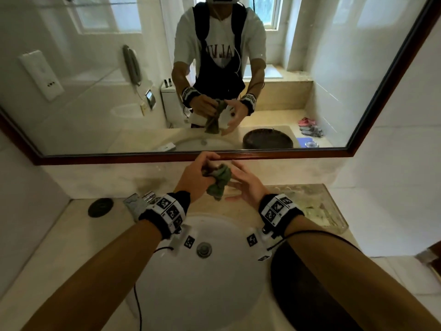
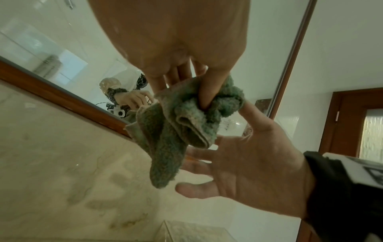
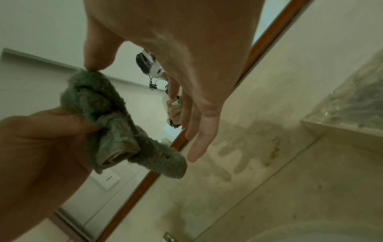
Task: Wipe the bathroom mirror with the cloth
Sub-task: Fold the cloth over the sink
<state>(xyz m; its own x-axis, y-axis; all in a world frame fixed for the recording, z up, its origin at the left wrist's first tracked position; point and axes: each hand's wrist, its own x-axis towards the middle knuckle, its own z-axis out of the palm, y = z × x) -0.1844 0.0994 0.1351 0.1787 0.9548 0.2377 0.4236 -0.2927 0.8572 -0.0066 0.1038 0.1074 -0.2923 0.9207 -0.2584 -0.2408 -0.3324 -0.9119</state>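
Note:
A crumpled green cloth (image 1: 219, 181) hangs in the air over the back of the sink, just below the mirror's (image 1: 95, 68) brown wooden frame. My left hand (image 1: 207, 171) grips the cloth's upper part, its fingers and thumb curled round it (image 2: 165, 131). Just right of the cloth my right hand (image 1: 235, 186) is held with straight, spread fingers. In the right wrist view its thumb tip touches the top of the cloth (image 3: 97, 101). The mirror reflects both hands and the cloth.
Below my wrists lies a white sink basin (image 1: 167, 295) with a metal drain (image 1: 204, 249). A dark round bowl (image 1: 298, 295) stands on the counter at right, with a glass tray (image 1: 334, 218) behind it. A dark round disc (image 1: 100, 207) and the tap (image 1: 149, 196) sit at left.

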